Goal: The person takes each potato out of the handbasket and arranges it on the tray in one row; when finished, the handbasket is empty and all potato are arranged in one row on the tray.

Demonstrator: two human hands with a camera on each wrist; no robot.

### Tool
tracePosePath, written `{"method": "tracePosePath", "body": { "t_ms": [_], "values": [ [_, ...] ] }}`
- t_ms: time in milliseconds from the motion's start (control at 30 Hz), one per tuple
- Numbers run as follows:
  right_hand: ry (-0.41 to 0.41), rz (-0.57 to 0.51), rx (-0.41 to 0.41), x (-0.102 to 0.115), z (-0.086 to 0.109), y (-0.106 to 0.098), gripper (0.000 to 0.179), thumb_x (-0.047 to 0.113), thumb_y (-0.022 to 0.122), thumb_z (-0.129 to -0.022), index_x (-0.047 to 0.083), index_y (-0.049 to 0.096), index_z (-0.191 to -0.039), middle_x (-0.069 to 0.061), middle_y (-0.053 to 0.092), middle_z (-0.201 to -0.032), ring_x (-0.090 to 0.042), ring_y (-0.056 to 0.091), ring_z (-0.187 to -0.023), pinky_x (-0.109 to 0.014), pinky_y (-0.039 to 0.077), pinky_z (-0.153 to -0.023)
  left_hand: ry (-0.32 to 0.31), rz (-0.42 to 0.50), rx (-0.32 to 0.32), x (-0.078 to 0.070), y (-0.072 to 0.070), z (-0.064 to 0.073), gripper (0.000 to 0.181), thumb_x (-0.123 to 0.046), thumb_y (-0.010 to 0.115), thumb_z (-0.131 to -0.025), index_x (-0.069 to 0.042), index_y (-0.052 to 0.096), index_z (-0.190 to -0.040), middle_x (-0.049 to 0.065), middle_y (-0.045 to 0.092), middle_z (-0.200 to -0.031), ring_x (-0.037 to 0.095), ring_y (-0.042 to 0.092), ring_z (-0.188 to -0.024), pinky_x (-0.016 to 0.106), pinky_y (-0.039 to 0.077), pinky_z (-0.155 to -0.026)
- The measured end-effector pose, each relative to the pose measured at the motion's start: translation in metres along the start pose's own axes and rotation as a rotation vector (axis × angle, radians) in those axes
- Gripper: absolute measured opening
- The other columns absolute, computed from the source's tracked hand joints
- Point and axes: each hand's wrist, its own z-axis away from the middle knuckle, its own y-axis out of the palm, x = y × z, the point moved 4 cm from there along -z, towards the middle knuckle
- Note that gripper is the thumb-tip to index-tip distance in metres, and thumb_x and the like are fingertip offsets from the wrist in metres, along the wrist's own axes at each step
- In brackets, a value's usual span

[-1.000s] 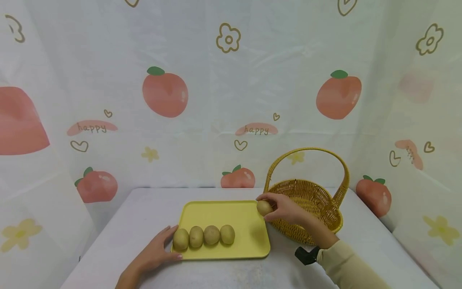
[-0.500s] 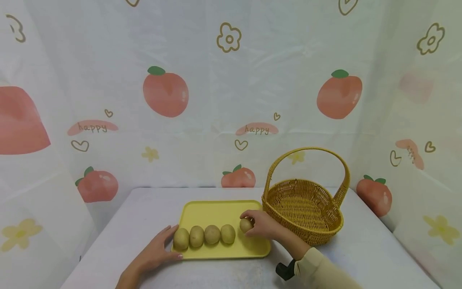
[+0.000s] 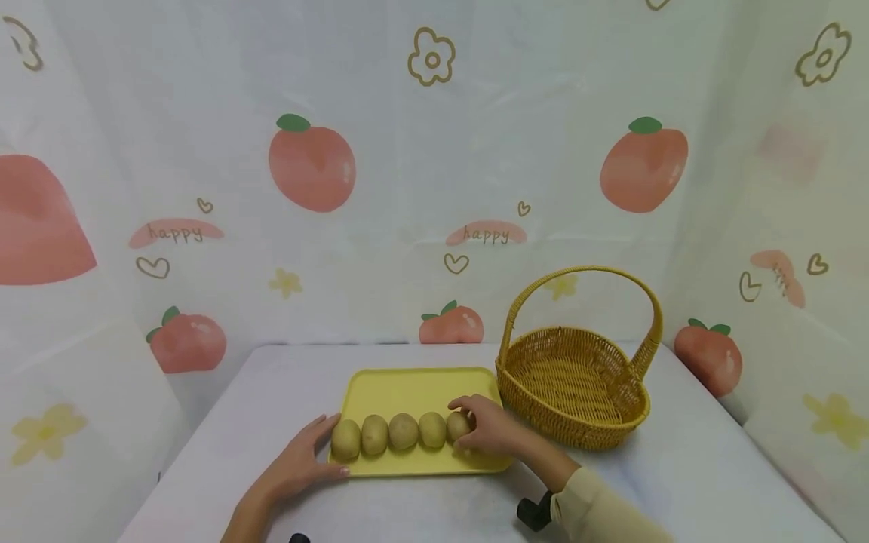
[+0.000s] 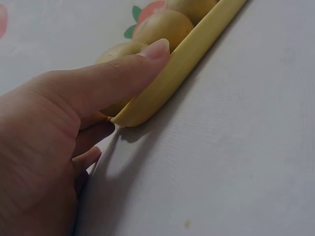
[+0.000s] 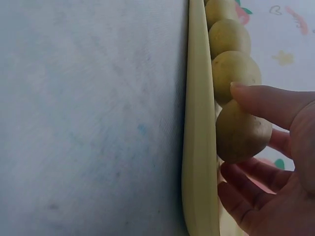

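Several brown-green kiwis stand in a row along the front of a yellow tray (image 3: 421, 381). My left hand (image 3: 299, 464) grips the tray's left front corner. Its thumb (image 4: 123, 73) lies over the rim beside the leftmost kiwi (image 3: 346, 440), and the other fingers are partly hidden at the tray's side. At the row's right end, my right hand (image 3: 492, 428) holds a kiwi (image 5: 243, 132), thumb on top and fingers curled around it. That kiwi sits close beside its neighbour (image 3: 432, 430), and the thumb tip is near where the two meet.
A woven basket (image 3: 570, 422) with a tall arched handle stands right of the tray, close to its edge. A white cloth covers the table (image 3: 285, 377). Behind hangs a white curtain (image 3: 380, 286) printed with peaches and flowers.
My right hand has carried the kiwi from beside the basket leftward to the row's right end. The left hand stays at the tray. The head view has tilted slightly down.
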Motion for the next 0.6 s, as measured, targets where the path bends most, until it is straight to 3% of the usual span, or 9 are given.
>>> {"method": "tracePosePath", "body": {
  "t_ms": [267,400,600],
  "values": [
    [-0.024,-0.038,-0.058,-0.001,0.018,-0.012,0.061,0.018,0.080,-0.081,0.003,0.054,-0.133,-0.013,0.056,-0.126,-0.031,0.058,-0.105,-0.041,0.052,-0.080,-0.019,0.001,0.012,0.001,0.002,0.001,0.101,-0.044,0.086,-0.065,-0.001,0.041,-0.146,0.033,0.032,-0.148,0.052,0.026,-0.136,0.067,0.019,-0.108],
    [-0.038,-0.070,-0.189,-0.003,0.040,-0.031,0.053,0.011,0.075,-0.085,0.002,0.054,-0.133,-0.016,0.056,-0.126,-0.033,0.060,-0.103,-0.043,0.052,-0.079,-0.004,0.000,0.010,0.002,0.005,0.001,0.102,-0.043,0.086,-0.066,0.000,0.041,-0.146,0.033,0.032,-0.148,0.052,0.026,-0.136,0.067,0.019,-0.108],
    [-0.102,-0.121,-0.411,-0.013,0.087,-0.064,0.044,0.001,0.072,-0.085,0.000,0.057,-0.127,-0.019,0.060,-0.119,-0.027,0.067,-0.092,-0.030,0.056,-0.073,-0.010,0.003,-0.001,0.004,0.006,-0.002,0.103,-0.049,0.085,-0.065,-0.003,0.041,-0.146,0.031,0.032,-0.149,0.051,0.027,-0.136,0.066,0.019,-0.109]
  ]
}}
